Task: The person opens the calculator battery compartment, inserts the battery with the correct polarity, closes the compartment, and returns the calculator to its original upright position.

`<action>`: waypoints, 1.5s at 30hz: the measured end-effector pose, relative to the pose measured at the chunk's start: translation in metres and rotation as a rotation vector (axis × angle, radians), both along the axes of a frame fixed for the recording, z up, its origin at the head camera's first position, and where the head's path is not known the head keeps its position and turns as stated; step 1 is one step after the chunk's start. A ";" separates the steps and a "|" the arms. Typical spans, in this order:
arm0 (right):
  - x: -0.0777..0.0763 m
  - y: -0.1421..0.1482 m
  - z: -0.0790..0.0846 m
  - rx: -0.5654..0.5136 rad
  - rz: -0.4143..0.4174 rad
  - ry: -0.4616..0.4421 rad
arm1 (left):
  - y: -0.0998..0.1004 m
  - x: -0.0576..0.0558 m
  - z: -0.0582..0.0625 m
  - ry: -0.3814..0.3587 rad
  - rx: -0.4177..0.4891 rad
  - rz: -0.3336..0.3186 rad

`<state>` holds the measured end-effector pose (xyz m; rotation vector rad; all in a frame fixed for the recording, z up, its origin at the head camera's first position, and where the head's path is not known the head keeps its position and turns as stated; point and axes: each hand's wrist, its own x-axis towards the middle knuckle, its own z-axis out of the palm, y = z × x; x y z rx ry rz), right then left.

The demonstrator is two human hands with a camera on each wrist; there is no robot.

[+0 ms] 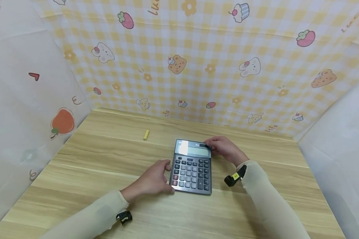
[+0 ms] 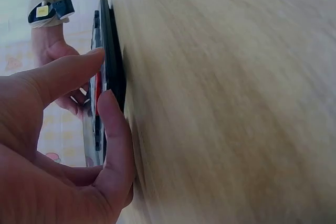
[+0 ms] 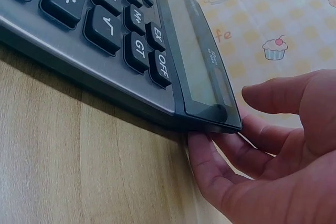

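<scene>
A dark grey desk calculator (image 1: 191,167) lies face up on the wooden table, its display towards the back wall. Beside its left edge is my left hand (image 1: 155,179), thumb and fingers spread in a C shape. In the left wrist view, the thumb (image 2: 79,72) and a bent finger (image 2: 118,140) come against the calculator's side. My right hand (image 1: 224,149) holds the top right corner. In the right wrist view its fingers (image 3: 210,166) curl at the underside of that corner, and the thumb (image 3: 275,95) is by the upper edge.
A small yellow stick-like piece (image 1: 146,134) lies on the table (image 1: 107,149), behind and left of the calculator. Patterned cloth (image 1: 197,83) covers the back wall, and white sheets (image 1: 18,116) hang at both sides. Each wrist wears a black camera band.
</scene>
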<state>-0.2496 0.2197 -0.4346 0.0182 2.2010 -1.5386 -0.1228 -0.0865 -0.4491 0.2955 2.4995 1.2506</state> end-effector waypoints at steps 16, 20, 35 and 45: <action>0.002 0.002 0.001 0.021 0.053 0.010 | 0.010 -0.001 0.001 0.045 -0.105 -0.039; 0.001 0.003 0.000 0.036 0.062 0.010 | 0.013 -0.001 0.001 0.031 -0.107 -0.033; -0.002 0.006 -0.002 0.032 0.076 -0.006 | 0.014 -0.003 0.001 0.020 -0.078 -0.024; 0.001 0.009 0.006 0.008 0.043 -0.025 | 0.008 -0.004 0.001 0.027 0.051 -0.039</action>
